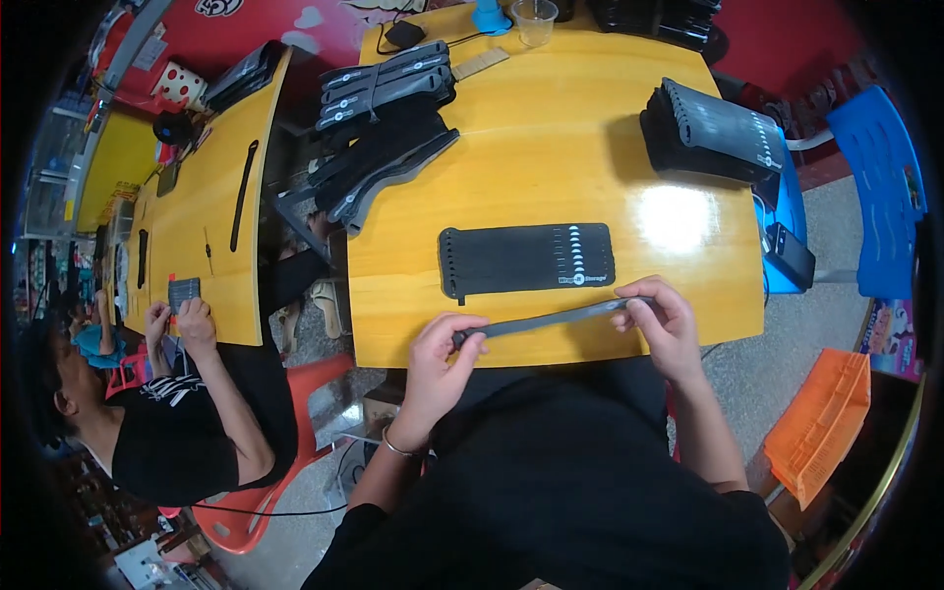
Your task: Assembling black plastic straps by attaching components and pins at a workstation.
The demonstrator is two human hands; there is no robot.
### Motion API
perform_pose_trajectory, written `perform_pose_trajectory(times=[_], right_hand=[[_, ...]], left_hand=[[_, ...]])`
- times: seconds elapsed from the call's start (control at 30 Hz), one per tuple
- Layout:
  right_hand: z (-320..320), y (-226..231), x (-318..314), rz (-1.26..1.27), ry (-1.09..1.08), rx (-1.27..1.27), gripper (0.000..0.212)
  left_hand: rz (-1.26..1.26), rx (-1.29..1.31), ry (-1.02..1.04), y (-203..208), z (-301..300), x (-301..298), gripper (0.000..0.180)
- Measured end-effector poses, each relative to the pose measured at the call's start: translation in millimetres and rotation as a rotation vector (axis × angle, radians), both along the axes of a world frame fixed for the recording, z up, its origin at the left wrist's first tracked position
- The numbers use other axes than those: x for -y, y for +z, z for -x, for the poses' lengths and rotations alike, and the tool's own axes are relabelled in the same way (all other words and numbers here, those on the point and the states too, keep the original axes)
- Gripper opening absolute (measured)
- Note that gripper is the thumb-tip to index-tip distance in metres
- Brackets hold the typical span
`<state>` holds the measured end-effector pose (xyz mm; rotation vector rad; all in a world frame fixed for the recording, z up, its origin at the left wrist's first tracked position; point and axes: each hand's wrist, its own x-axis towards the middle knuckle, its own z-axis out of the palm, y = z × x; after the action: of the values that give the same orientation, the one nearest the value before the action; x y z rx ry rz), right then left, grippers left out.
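Strap (551, 320) stretches between left fingers (454, 323) and right fingers (643, 315), both sets clamped near its ends

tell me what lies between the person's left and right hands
In the head view, a narrow dark strip spans the gap, held by the left hand and the right hand; a flat black panel lies beyond it on the table.
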<state>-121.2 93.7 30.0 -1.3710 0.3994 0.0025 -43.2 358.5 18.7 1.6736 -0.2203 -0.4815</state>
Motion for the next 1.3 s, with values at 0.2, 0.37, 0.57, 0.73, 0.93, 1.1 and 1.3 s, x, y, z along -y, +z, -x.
perform_pose_trajectory(times=[0.2,0.37,0.57,0.73,0.93,1.1,1.3], right_hand=[[0.7,-18.0,6.4,0.378,0.074,0.113,0.014],[-1.4,-22.6,5.4,0.143,-0.023,-0.037,0.014],[-7.1,-23.1,3.0,0.174,-0.057,-0.117,0.013],[-12.0,-28.8,2.1,0.128,-0.064,-0.088,0.014],[-12.7,-34.7,0.9,0.155,-0.089,-0.058,0.010],[-11.4,-34.7,0.6,0.151,-0.081,-0.061,0.008],[-13.1,-36.7,-0.1,0.175,-0.077,-0.072,0.007]], left_hand=[[0.019,-0.068,0.058,-1.5,-11.9,-10.6,0.017],[0.010,-0.109,0.171,-16.3,-20.6,-15.7,0.016],[-0.012,-0.006,0.140,-18.5,-28.5,-15.8,0.017],[-0.026,0.016,0.168,-25.6,-32.9,-18.2,0.018],[0.039,0.057,0.304,-38.6,-34.7,-15.0,0.013],[-0.032,0.081,0.317,-43.0,-33.2,-12.0,0.009],[-0.088,0.136,0.332,-46.3,-34.9,-7.8,0.008]])
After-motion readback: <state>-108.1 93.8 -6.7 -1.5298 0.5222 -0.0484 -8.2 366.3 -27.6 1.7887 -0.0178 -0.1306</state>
